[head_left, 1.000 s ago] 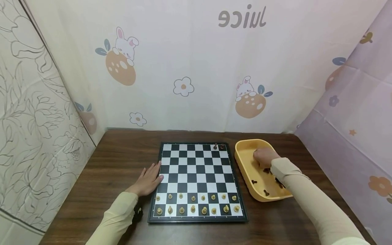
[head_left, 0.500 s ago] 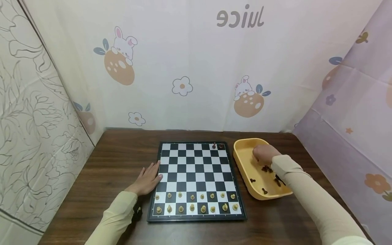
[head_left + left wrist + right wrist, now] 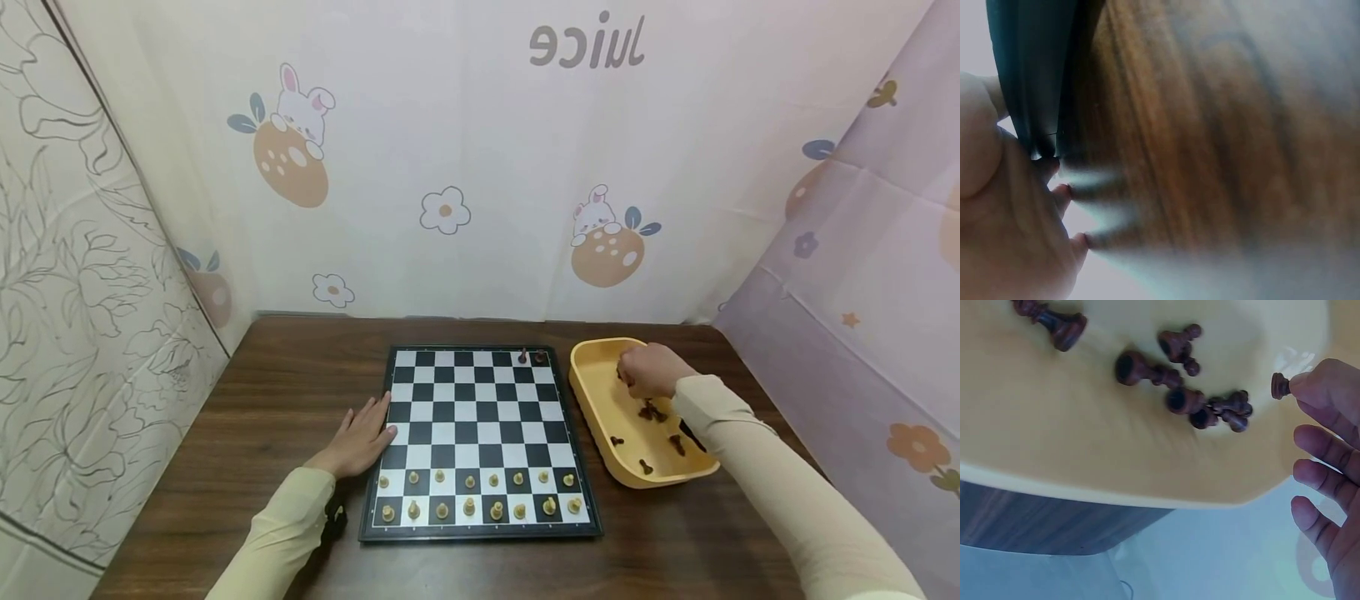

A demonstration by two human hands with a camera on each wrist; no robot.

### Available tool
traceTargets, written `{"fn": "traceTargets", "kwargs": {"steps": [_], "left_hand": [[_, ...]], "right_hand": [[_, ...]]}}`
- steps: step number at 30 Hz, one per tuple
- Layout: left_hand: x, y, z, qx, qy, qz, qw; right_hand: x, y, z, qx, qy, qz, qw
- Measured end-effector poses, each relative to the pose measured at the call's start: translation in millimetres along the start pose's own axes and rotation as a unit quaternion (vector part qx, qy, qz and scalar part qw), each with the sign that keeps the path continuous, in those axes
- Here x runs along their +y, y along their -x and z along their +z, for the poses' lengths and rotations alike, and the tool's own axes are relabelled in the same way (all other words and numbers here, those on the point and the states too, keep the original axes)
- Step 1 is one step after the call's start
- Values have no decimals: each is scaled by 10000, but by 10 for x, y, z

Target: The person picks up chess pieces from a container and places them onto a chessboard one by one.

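My right hand (image 3: 654,371) is over the far part of the yellow tray (image 3: 597,385). In the right wrist view, thumb and fingertip pinch a small dark brown chess piece (image 3: 1280,386); its round base sticks out and the rest is hidden by the fingers. Several other dark chess pieces (image 3: 1132,367) lie on their sides in the tray. My left hand (image 3: 358,442) rests at the left edge of the chessboard (image 3: 456,412), fingers extended, thumb over the border. The left wrist view shows its palm beside the board's dark side (image 3: 1038,69).
Two rows of light gold chess pieces (image 3: 469,506) stand along the board's near side. Two dark chess pieces (image 3: 540,357) stand at its far right corner. The wooden table (image 3: 285,375) meets a printed curtain (image 3: 450,283) behind and others at the sides.
My right hand has lifted a little off the tray's bottom and drawn slightly away, uncovering more of the dark pieces. My left hand has stayed at the board's edge.
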State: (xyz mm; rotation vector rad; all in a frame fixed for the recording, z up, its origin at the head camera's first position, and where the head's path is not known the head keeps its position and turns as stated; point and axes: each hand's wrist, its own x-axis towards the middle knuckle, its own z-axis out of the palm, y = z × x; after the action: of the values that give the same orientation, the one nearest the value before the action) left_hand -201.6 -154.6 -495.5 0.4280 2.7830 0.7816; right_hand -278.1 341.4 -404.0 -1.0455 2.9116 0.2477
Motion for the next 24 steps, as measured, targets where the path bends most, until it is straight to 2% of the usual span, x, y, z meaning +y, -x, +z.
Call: {"fn": "traceTargets", "kwargs": {"steps": [6, 12, 24], "left_hand": [[5, 7, -9, -5, 17, -14, 10000], [-2, 4, 1, -3, -41, -19, 10000], [10, 4, 2, -18, -63, -57, 10000]], "right_hand": [[-2, -25, -105, 162, 143, -44, 9998], [-10, -37, -213, 148, -75, -131, 9998], [-19, -78, -272, 28, -337, -82, 9994]]}}
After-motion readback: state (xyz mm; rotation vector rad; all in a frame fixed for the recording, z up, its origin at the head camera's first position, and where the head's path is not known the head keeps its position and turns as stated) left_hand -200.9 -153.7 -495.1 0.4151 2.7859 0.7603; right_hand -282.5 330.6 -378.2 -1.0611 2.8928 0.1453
